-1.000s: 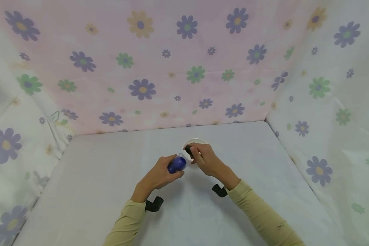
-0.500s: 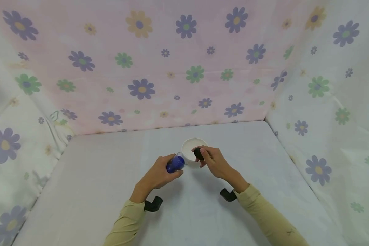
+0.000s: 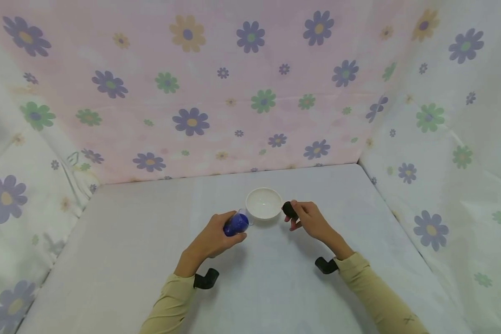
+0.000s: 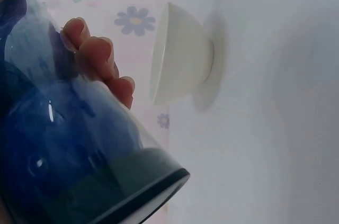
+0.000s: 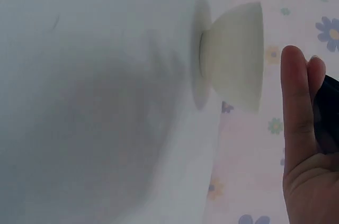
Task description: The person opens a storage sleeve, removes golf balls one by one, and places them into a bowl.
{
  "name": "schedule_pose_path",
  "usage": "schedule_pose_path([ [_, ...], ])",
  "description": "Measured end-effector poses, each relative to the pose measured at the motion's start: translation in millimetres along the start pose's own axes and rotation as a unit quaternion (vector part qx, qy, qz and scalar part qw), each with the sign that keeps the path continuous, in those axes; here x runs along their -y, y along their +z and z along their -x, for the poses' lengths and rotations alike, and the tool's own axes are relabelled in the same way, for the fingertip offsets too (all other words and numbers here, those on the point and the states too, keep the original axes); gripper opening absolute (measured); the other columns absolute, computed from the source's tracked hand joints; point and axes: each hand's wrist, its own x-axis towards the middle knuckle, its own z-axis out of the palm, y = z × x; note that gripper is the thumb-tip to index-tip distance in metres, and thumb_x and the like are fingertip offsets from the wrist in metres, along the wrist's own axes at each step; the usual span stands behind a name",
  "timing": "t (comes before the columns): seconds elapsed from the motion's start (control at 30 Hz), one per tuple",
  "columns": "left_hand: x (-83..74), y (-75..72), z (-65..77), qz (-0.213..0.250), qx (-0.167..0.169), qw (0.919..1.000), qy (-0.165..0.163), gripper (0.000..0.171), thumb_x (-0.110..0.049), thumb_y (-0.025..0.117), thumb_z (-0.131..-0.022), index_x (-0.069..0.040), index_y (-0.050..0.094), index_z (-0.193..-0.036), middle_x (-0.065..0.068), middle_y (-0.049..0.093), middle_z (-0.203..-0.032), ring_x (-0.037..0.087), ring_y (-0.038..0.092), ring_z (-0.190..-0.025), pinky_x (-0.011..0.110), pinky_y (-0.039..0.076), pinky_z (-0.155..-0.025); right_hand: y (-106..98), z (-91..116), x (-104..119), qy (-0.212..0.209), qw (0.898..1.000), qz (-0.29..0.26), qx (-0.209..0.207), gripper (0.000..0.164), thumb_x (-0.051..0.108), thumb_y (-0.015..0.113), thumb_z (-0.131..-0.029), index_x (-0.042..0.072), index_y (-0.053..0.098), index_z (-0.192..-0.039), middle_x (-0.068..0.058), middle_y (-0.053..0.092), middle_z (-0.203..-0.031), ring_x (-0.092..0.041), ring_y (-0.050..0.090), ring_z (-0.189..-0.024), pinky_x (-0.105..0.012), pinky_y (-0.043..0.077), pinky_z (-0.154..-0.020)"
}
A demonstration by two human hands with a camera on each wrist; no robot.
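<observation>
My left hand (image 3: pixel 217 235) grips a blue see-through container (image 3: pixel 236 224) with a clear rim. It is tilted, its rim towards the white bowl (image 3: pixel 264 203). In the left wrist view the blue container (image 4: pixel 74 134) fills the lower left, showing a dark edge at one end. Between thumb and fingers my right hand (image 3: pixel 312 220) pinches a round black piece (image 3: pixel 289 210), perhaps a lid, just right of the bowl. Fingers partly hide this black piece (image 5: pixel 329 113) in the right wrist view. The bowl stands upright on the white surface, its visible inside plain white.
A white-covered table (image 3: pixel 150 222) lies under both hands. Flower-patterned cloth (image 3: pixel 234 93) hangs behind and at both sides. Black angled pieces (image 3: pixel 326 265) are worn at the wrists.
My right hand has moved right with the black piece, from over the bowl to beside it, uncovering the bowl. My left hand has barely shifted, still holding the blue container.
</observation>
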Motion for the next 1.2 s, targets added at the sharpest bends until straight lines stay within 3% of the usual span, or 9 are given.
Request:
schedule_pose_path([
  [0.23,2.1,-0.1,1.3,-0.003,-0.002,0.9998,-0.021,0.050,-0.029,0.073,-0.090,-0.006,0.060,-0.132,0.011,0.066,-0.121,0.029,0.061,-0.112,0.054,0.051,-0.098,-25.0,-4.2,-26.4,0.063,0.997,0.039,-0.009,0.062,0.038,0.038,-0.111,-0.017,0.065,-0.102,-0.021,0.073,-0.084,-0.016,0.064,-0.058,-0.033,0.060,-0.060],
  [0.37,2.1,-1.1,2.1,-0.003,-0.003,0.9996,-0.026,0.048,-0.028,0.073,-0.090,-0.007,0.061,-0.132,0.011,0.066,-0.122,0.029,0.061,-0.113,0.055,0.050,-0.099,-33.7,-7.8,-33.2,0.128,0.989,0.067,-0.017,0.060,0.042,0.041,-0.109,-0.009,0.068,-0.092,-0.017,0.074,-0.080,-0.016,0.063,-0.054,-0.034,0.059,-0.058],
  [0.53,2.5,-1.9,2.8,0.001,-0.001,0.9998,-0.022,0.044,-0.026,0.073,-0.090,-0.007,0.062,-0.128,0.009,0.067,-0.119,0.027,0.062,-0.110,0.054,0.051,-0.098,-39.6,-11.9,-40.1,0.176,0.978,0.111,-0.015,0.060,0.045,0.044,-0.108,-0.004,0.069,-0.084,-0.011,0.071,-0.067,-0.014,0.058,-0.048,-0.032,0.054,-0.052],
  [0.73,3.5,-2.2,4.0,0.001,-0.004,0.9997,-0.023,0.045,-0.027,0.073,-0.090,-0.007,0.062,-0.128,0.009,0.067,-0.119,0.027,0.061,-0.110,0.054,0.051,-0.098,-42.2,-16.6,-49.9,0.185,0.969,0.165,0.004,0.053,0.040,0.048,-0.107,0.002,0.071,-0.078,-0.003,0.064,-0.055,-0.012,0.052,-0.043,-0.029,0.046,-0.047],
  [1.1,8.6,-2.2,4.4,-0.005,-0.010,0.9996,-0.027,0.044,-0.026,0.074,-0.090,-0.007,0.062,-0.127,0.010,0.066,-0.119,0.028,0.061,-0.111,0.054,0.052,-0.097,-41.9,-15.2,-50.1,0.159,0.961,0.225,0.036,0.047,0.035,0.053,-0.106,0.004,0.066,-0.074,-0.003,0.058,-0.057,-0.011,0.047,-0.045,-0.027,0.043,-0.047],
  [1.2,8.9,-2.7,4.6,-0.003,-0.010,0.9996,-0.026,0.044,-0.026,0.074,-0.090,-0.007,0.062,-0.128,0.010,0.066,-0.118,0.028,0.061,-0.110,0.054,0.052,-0.097,-41.9,-14.9,-47.4,0.162,0.956,0.242,0.037,0.042,0.036,0.057,-0.104,0.002,0.067,-0.080,-0.004,0.058,-0.058,-0.012,0.048,-0.048,-0.028,0.042,-0.049],
])
